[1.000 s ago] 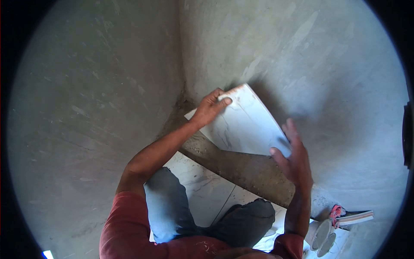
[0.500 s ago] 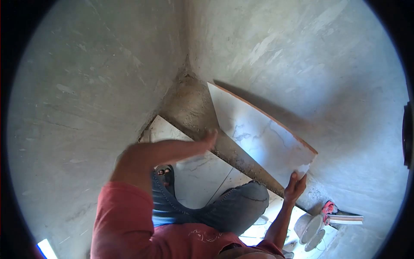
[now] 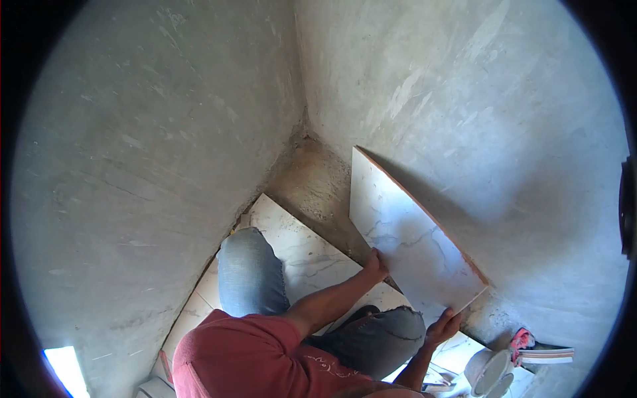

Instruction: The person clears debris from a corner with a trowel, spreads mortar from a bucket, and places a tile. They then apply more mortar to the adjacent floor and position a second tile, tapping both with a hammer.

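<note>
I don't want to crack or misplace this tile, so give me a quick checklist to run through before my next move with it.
1. Grip: left hand at the lower edge of the tile, right hand at its near corner: ok.
2. Tile face free of cracks: ok, none show.
3. Tile lying flat: not ok, it stands tilted toward the wall.
4. Bare floor strip by the wall even and clean: cannot tell.
5. Knees off that strip: ok, they rest on the laid tiles.
</note>
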Available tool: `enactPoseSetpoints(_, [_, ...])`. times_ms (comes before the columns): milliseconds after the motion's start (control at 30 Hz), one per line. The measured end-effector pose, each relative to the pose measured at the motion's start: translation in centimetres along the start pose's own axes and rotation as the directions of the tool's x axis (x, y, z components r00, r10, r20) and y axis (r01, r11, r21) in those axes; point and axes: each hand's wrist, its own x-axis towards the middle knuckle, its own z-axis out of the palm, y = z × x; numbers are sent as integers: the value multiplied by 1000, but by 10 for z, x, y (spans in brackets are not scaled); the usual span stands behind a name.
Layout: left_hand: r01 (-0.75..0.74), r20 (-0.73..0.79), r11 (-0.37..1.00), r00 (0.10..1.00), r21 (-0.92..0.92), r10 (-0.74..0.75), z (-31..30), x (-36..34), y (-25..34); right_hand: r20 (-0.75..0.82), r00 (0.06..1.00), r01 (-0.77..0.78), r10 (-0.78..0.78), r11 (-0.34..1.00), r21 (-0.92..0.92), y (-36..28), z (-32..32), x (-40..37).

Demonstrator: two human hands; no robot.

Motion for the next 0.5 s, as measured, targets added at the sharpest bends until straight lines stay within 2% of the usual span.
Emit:
enactPoseSetpoints(33, [-3, -10, 1000, 1000, 6, 3, -9, -2, 3, -13, 1000, -16, 15, 999, -42, -2, -1, -4])
enactPoseSetpoints(100, [-99, -24, 994, 995, -46, 98, -22, -8, 7, 23, 998, -59, 60, 996, -63, 1, -2, -4])
enactPoseSetpoints(167, [-150, -66, 985, 987, -85, 145, 8, -43, 20, 2, 1000, 0, 0, 996, 92, 2, 11, 0])
enactPoseSetpoints(233, [-210, -128, 969, 973, -129, 194, 11, -59, 36, 56, 998, -32, 27, 996, 83, 13, 19, 5])
enactPoseSetpoints(333, [-262, -75, 957, 964, -124, 254, 4, -66, 64, 90, 991, -108, 100, 989, 101, 15, 47, 9])
enactPoseSetpoints(367, [-315, -93, 945, 947, -93, 307, 4, -70, 74, 75, 986, -158, 149, 980, 124, 14, 58, 10])
enactPoseSetpoints(400, [-367, -104, 928, 927, -58, 360, 4, -74, 82, 136, 963, -257, 232, 942, 214, 15, 64, 9])
enactPoseSetpoints(433, [-374, -102, 926, 925, -60, 367, 0, -75, 90, 141, 963, -255, 229, 942, 219, 18, 72, 7])
enactPoseSetpoints(500, [-519, -185, 855, 840, 1, 510, -9, -71, 109, 95, 954, -301, 285, 894, 332, 37, 95, 1])
